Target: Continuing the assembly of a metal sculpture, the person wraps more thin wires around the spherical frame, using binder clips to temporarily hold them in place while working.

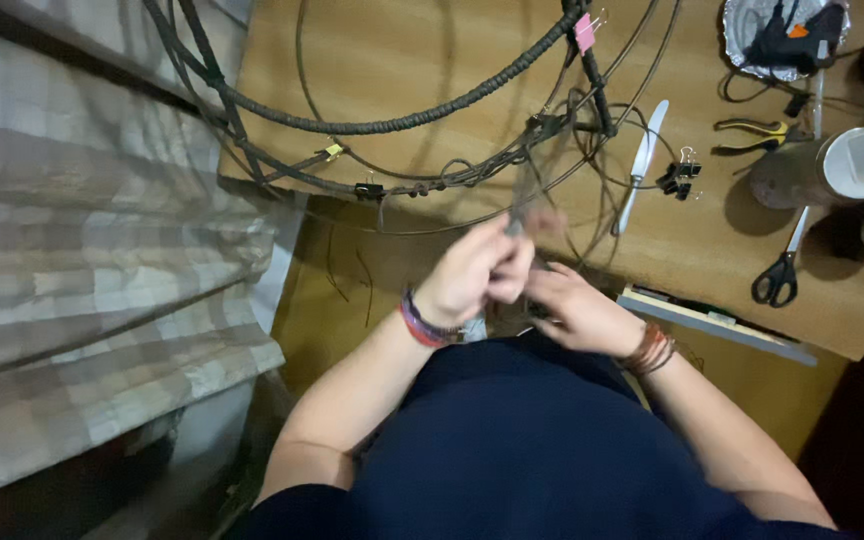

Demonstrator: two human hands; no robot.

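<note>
While the head camera looks straight down, the left hand [472,275] and the right hand [577,310] meet just below the edge of the wooden table [402,60]. The left hand is curled nearly closed, and its fingertips pinch a thin dark strand [518,222] that goes up toward the wire frame [392,125]; motion blur hides the exact grip. The right hand is half closed just beside it and seems to touch the same strand lower down, but I cannot tell if it really holds it. The frame, made of dark wrapped hoops, lies on the table with small binder clips [368,190] on it and one pink clip [584,32] near the top.

To the right lie a white knife [642,160], black scissors [780,268], pliers [757,128] and a glue gun [792,40] on a foil tray. I judge that the strand needs steady tension and short, close finger movements, so that it does not slip or tangle in the hoops.
</note>
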